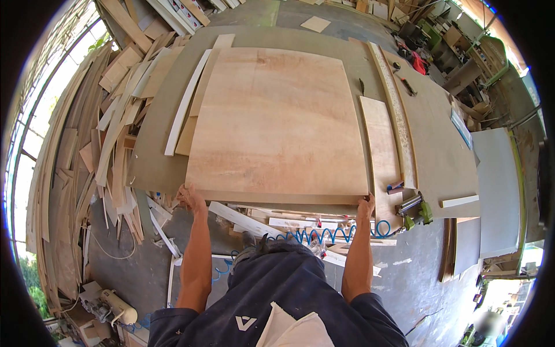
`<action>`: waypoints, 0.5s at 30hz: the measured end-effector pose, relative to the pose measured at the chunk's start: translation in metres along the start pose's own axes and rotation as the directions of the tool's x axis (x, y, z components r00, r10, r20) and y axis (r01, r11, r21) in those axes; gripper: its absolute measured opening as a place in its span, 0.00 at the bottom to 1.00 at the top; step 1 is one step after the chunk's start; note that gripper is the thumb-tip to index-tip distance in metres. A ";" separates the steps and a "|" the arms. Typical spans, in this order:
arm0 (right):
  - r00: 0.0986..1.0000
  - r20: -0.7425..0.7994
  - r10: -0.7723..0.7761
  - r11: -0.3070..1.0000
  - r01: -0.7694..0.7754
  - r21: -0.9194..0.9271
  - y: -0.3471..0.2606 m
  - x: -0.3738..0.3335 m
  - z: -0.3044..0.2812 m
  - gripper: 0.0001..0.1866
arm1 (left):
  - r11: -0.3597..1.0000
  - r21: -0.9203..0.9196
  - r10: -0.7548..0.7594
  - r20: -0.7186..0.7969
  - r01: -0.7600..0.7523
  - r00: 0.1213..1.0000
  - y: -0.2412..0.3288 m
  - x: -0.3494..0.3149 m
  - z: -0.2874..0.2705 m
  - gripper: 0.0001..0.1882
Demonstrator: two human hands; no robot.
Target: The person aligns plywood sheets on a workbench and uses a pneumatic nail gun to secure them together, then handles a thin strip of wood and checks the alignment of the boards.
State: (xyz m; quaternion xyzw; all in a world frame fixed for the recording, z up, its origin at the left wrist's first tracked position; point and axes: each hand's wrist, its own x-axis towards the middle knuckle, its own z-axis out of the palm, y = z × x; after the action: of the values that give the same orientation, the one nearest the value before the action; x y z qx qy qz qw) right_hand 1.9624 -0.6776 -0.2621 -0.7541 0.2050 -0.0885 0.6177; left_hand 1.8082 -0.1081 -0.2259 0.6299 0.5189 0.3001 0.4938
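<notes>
A large, pale reddish plywood panel [277,121] with a thick near edge lies across the workbench [156,115]. At its near left corner, my left hand [191,196] is closed on the edge. My right hand [366,205] grips the near right corner the same way. The undersides of both corners and some of my fingertips are hidden. Beside the panel's left edge lie a white strip [188,104] and other boards, partly covered by it. To its right is a narrow plywood board [380,139], with a long, pale rail [396,110] farther right.
A green-and-black nail gun [415,211] rests at the bench's near right, by a coiled blue air hose [324,234]. A tape measure [396,66] lies at the far right. Stacked wood offcuts [124,87] crowd the left side. An air compressor [118,306] stands at lower left.
</notes>
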 end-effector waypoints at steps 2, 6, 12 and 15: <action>0.997 -0.077 -0.023 0.997 0.017 -0.080 0.004 0.000 0.005 0.27 | 0.985 0.170 -0.018 -0.039 0.025 0.999 -0.003 0.001 -0.002 0.26; 0.964 -0.062 -0.257 0.886 0.210 -0.413 0.005 -0.013 0.000 0.21 | 0.956 0.251 0.165 -0.019 -0.155 0.986 -0.026 0.019 -0.012 0.27; 0.960 -0.001 -0.279 0.908 0.263 -0.326 -0.032 -0.044 0.001 0.20 | 0.908 0.096 0.393 0.145 -0.408 0.908 -0.022 0.018 -0.054 0.22; 0.909 0.063 -0.411 0.823 0.400 -0.403 -0.028 -0.046 -0.012 0.20 | 0.887 0.137 0.401 0.245 -0.440 0.883 -0.020 0.011 -0.067 0.22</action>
State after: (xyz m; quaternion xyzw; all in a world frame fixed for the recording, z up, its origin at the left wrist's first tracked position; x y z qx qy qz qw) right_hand 1.9216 -0.6644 -0.2266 -0.8908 0.0619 -0.1831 0.4111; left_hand 1.7449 -0.0773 -0.2237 0.7996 0.3402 0.2819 0.4067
